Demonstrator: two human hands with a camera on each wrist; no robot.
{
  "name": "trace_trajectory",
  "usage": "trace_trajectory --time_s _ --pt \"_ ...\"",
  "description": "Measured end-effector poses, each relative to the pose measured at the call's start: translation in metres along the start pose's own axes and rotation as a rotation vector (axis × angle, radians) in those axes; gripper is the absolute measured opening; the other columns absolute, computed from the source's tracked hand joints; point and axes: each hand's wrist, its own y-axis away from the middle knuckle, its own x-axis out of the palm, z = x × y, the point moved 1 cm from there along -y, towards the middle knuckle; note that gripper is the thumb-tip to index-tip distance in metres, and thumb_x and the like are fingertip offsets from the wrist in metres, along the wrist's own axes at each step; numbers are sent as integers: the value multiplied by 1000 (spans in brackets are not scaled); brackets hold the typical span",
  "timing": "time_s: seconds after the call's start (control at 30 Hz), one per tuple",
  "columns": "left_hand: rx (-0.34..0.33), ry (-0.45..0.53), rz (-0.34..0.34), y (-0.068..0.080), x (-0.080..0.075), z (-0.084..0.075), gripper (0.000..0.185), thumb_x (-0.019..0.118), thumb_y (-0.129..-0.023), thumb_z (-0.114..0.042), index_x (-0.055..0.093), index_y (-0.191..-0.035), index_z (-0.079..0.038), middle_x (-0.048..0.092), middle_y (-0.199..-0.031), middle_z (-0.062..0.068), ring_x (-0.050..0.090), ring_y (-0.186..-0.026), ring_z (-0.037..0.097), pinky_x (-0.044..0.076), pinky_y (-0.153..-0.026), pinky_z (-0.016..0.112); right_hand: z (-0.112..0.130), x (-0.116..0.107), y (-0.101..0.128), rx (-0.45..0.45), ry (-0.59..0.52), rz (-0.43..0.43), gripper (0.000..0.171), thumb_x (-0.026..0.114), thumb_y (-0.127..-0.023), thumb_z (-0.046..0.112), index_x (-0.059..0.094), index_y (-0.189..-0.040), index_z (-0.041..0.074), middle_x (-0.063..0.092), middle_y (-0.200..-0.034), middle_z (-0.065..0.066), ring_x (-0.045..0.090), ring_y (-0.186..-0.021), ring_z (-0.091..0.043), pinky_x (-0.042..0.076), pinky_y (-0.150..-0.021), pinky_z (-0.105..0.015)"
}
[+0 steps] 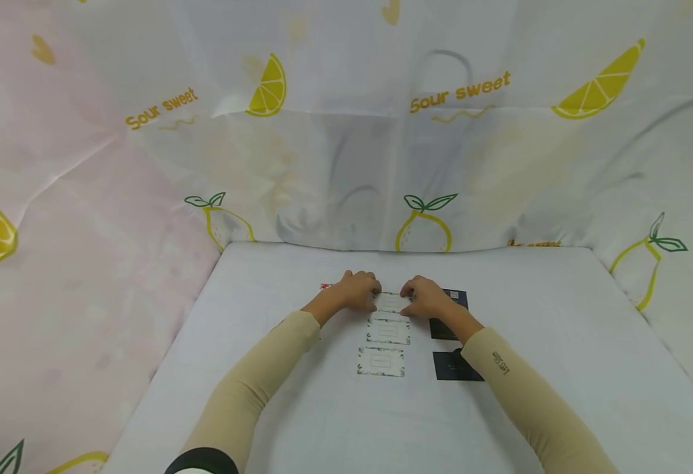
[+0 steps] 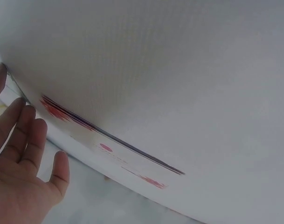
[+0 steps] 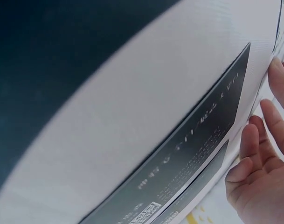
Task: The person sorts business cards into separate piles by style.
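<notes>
A white card with a green leafy border [image 1: 390,302] lies flat between my two hands at the far end of a column of similar cards. At its left edge is my left hand [image 1: 358,290], thumb and forefinger apart near the card's ends. My right hand [image 1: 428,298] mirrors it at the right edge. Both wrist views show loosely bent fingers that do not close round anything; the card's contact with the fingertips is partly hidden. Nearer lie a second leafy card [image 1: 388,331] and a third [image 1: 381,362].
Right of the column lie black cards: one far [image 1: 458,297], one behind the right wrist [image 1: 441,330], one nearer [image 1: 456,367]. White cards with red print [image 2: 107,148] lie by the left hand. Lemon-print cloth [image 1: 346,164] hangs behind the white table [image 1: 560,316].
</notes>
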Motion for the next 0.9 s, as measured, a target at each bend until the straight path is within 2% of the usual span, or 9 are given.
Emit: trace_trajectory --time_s 0.27,0.4,0.53,0.63,0.73,0.9 --pt "15 -4 -30 3 4 1 44 72 -89 -36 65 -128 -18 62 -128 2 55 -117 21 39 -97 45 1 2 2 -23 25 3 39 84 -78 21 71 -109 0 64 -112 -13 60 -98 -24 49 -92 -44" --pt "29 12 -85 6 4 1 45 69 -91 -38 62 -132 -20 57 -137 3 51 -127 23 38 -100 47 2 0 6 -57 81 -32 41 82 -80 26 71 -112 2 62 -120 -16 60 -108 -29 48 -96 -46" --pt "36 19 -128 13 1 1 49 64 -94 -43 57 -137 -21 52 -145 3 45 -136 24 35 -106 50 3 -5 13 -89 133 -89 45 77 -86 30 67 -120 4 58 -131 -19 56 -121 -37 45 -100 -53" --pt "47 10 -125 22 -1 0 53 60 -96 -48 53 -141 -22 48 -149 3 40 -141 24 33 -109 53 2 -7 21 -112 176 -126 57 71 -90 38 58 -133 4 49 -145 -20 49 -131 -42 40 -103 -60" --pt "64 -12 -126 33 -1 1 59 55 -97 -53 47 -147 -23 39 -157 4 33 -146 26 30 -112 56 -3 -7 29 -127 222 -157 73 66 -91 48 44 -148 7 31 -158 -19 40 -138 -45 35 -105 -66" --pt "53 -74 -145 48 1 7 72 42 -96 -66 26 -157 -31 12 -167 6 17 -152 30 16 -117 61 -14 -7 44 -166 285 -225 87 63 -90 55 27 -157 13 9 -165 -21 31 -142 -46 28 -109 -66"
